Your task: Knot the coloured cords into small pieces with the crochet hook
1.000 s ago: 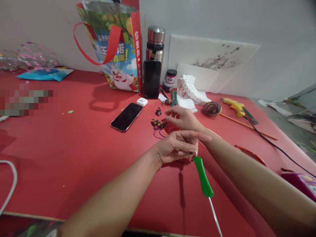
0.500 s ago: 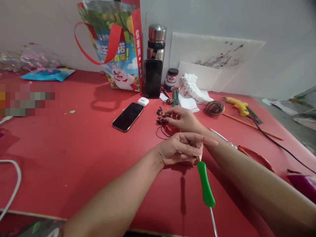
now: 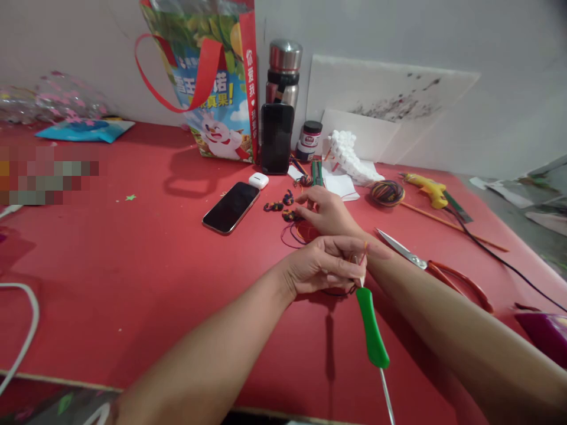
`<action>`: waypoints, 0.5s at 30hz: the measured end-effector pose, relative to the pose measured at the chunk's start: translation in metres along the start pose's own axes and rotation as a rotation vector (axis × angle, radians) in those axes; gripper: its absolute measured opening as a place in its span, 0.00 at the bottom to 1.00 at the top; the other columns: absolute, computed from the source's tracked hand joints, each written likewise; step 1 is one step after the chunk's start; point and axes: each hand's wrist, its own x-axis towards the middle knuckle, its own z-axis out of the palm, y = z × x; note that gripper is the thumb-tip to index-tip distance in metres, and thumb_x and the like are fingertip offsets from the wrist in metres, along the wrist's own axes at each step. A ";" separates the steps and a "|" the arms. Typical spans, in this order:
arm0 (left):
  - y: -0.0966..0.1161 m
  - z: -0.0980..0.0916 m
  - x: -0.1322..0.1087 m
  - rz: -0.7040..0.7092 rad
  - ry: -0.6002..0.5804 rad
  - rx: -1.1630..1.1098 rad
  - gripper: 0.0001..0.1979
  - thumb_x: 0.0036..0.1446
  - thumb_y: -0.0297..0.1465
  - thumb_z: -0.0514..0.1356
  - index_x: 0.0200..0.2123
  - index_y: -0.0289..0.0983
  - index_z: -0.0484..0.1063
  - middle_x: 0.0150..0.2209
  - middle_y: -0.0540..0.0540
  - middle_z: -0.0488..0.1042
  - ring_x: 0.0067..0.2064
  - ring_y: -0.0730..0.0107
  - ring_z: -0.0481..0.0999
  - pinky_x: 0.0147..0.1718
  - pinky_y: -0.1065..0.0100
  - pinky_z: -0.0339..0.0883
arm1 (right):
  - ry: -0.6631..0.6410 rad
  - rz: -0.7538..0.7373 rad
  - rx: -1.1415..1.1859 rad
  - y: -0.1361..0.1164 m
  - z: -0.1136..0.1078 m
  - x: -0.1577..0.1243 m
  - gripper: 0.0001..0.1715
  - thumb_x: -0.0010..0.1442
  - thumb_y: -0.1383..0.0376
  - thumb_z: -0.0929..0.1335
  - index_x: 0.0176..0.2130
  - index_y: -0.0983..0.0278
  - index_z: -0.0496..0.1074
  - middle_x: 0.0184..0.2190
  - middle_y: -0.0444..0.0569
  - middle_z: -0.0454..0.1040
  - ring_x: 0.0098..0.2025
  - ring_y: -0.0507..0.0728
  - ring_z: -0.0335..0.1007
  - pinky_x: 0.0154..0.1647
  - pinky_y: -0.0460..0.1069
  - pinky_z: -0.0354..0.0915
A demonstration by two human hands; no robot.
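My left hand [image 3: 325, 265] is closed around the upper shaft of a crochet hook [image 3: 372, 330], whose green handle slants down to the right. A thin strand of multicoloured yarn [image 3: 365, 254] loops over its forefinger; the work inside the grip is mostly hidden. Beyond it, my right hand [image 3: 325, 211] rests low over the table with fingers apart. Just left of those fingertips lie small dark multicoloured crocheted pieces [image 3: 273, 206], one of them [image 3: 290, 216] almost at the thumb. Loose yarn [image 3: 290, 236] curls on the table below the right hand.
Scissors [image 3: 416, 258] lie by my right forearm. Farther back are a yarn ball [image 3: 387, 193], a yellow glue gun [image 3: 425, 189], a white crocheted piece [image 3: 349, 159] and a jar [image 3: 309, 141]. A phone [image 3: 231, 206] and earbud case [image 3: 258, 180] lie left, before a bag [image 3: 221, 118].
The crocheted pieces have spread apart, with one now farther left. My right hand's fingers have come away from them. The left hand keeps the hook, which has shifted slightly right.
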 end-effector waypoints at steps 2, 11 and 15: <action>0.000 -0.001 0.001 0.002 -0.013 0.008 0.06 0.46 0.25 0.74 0.31 0.34 0.83 0.26 0.51 0.74 0.18 0.86 0.57 0.20 0.72 0.49 | -0.055 -0.017 -0.010 -0.002 -0.003 -0.004 0.06 0.66 0.63 0.73 0.41 0.64 0.80 0.36 0.50 0.79 0.36 0.57 0.73 0.41 0.52 0.69; 0.000 -0.005 -0.001 0.030 -0.054 0.018 0.18 0.50 0.27 0.74 0.47 0.37 0.88 0.27 0.51 0.73 0.19 0.87 0.55 0.20 0.73 0.44 | -0.140 -0.110 -0.130 -0.005 0.015 0.005 0.08 0.62 0.71 0.71 0.41 0.64 0.81 0.40 0.54 0.83 0.44 0.61 0.77 0.50 0.55 0.71; -0.001 -0.003 0.000 0.021 -0.042 0.004 0.17 0.48 0.26 0.75 0.45 0.36 0.88 0.27 0.51 0.72 0.19 0.87 0.56 0.20 0.73 0.46 | -0.060 -0.105 -0.130 -0.002 0.006 0.012 0.11 0.66 0.69 0.69 0.45 0.64 0.82 0.41 0.55 0.83 0.45 0.62 0.77 0.50 0.57 0.71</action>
